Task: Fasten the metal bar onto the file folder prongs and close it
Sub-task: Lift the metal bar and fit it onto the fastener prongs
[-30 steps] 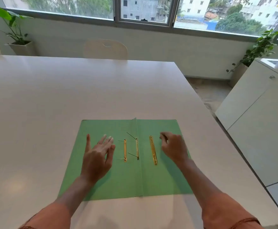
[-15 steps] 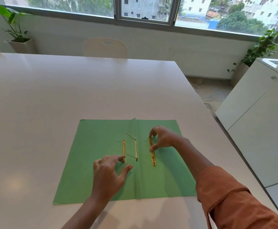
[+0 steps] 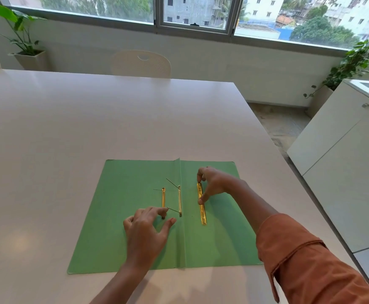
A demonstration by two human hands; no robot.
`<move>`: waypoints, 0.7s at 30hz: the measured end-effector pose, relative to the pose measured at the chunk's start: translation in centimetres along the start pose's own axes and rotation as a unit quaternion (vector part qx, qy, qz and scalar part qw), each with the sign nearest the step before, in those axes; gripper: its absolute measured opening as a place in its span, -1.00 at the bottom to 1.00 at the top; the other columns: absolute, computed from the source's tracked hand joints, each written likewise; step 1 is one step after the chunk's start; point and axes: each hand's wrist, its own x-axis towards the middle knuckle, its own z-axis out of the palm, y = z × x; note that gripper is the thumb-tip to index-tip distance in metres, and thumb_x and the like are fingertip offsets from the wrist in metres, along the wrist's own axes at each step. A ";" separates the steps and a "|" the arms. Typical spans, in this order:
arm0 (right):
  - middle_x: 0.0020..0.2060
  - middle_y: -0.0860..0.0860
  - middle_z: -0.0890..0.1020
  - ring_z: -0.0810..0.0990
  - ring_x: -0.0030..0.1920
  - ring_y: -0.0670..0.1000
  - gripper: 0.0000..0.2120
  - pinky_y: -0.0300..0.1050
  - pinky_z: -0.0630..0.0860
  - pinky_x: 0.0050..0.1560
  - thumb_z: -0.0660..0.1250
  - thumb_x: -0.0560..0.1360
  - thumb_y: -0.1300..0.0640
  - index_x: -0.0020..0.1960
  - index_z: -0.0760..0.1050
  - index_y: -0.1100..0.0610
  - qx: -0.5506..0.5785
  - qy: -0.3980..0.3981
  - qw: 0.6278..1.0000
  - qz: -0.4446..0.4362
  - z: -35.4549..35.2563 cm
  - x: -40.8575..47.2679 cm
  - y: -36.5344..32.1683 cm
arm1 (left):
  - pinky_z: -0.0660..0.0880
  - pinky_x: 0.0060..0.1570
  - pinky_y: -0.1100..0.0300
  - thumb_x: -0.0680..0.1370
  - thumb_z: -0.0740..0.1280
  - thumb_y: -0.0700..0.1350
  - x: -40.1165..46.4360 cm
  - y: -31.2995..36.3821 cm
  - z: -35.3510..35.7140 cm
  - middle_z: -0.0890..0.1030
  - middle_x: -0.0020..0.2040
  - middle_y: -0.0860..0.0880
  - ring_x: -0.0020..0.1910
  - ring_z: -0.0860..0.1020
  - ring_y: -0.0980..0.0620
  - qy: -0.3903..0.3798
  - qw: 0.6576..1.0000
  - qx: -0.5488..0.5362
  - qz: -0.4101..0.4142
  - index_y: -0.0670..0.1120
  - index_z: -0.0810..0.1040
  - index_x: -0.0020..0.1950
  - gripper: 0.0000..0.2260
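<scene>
At the upper left of the frame a potted plant point(image 3: 23, 38) stands against the wall below the window, and a pale chair point(image 3: 141, 64) is tucked behind the far edge of the white table point(image 3: 91, 119). In the lower middle of the frame a green file folder point(image 3: 122, 216) lies fully open and flat on the table, its centre crease running away from the viewer. On its left leaf, just left of the crease, two thin gold strips of the fastener point(image 3: 163, 197) lie side by side, with slim prongs point(image 3: 173, 183) slanting up and leftward from them. The left hand point(image 3: 147, 230) hovers over the near end of these strips, fingers point(image 3: 155, 212) curled and loosely spread, the thumb stretched toward the crease; the fingertips reach the lower end of the left strip, but whether they actually grip anything cannot be told. Right of the crease, the loose metal bar point(image 3: 201, 210) lies flat on the right leaf, parallel to the crease. The right hand point(image 3: 215, 183) pinches it, forefinger on the far tip and thumb against its side near the middle, the other fingers tucked. An orange sleeve point(image 3: 306, 266) covers that forearm at the lower right, and a white cabinet point(image 3: 343, 150) and a second plant point(image 3: 350, 62) stand at the right edge.
</scene>
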 end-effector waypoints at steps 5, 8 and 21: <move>0.03 0.05 0.59 0.57 -0.07 0.00 -0.29 0.13 0.63 0.12 0.73 0.23 0.26 0.26 0.44 0.14 0.092 -0.011 0.996 -0.010 0.4 -0.2 0.1 | 0.18 -0.06 0.08 0.42 0.61 0.09 0.2 0.1 0.5 0.69 -0.08 0.28 -0.07 0.61 0.16 0.002 0.999 -0.025 -0.025 0.14 0.71 -0.01 -0.80; -0.03 0.08 0.58 0.58 -0.07 0.05 -0.30 0.22 0.64 0.14 0.70 0.25 0.36 0.27 0.44 0.17 0.147 -0.012 0.989 -0.020 0.6 -0.4 0.0 | 0.14 -0.08 0.10 0.41 0.62 0.07 0.4 0.1 0.8 0.62 -0.10 0.40 -0.07 0.59 0.22 0.009 0.998 -0.042 -0.040 0.17 0.70 -0.05 -0.82; 0.04 0.30 0.56 0.71 -0.19 0.12 -0.36 0.01 0.73 -0.19 0.58 0.35 0.49 0.34 0.42 0.25 0.460 0.051 0.884 -0.067 2.0 -2.2 -0.3 | 0.67 -0.10 0.03 0.46 0.58 -0.08 1.2 0.4 1.6 0.76 -0.16 0.20 -0.17 0.73 0.15 0.026 0.967 -0.255 0.012 0.00 0.78 -0.06 -0.91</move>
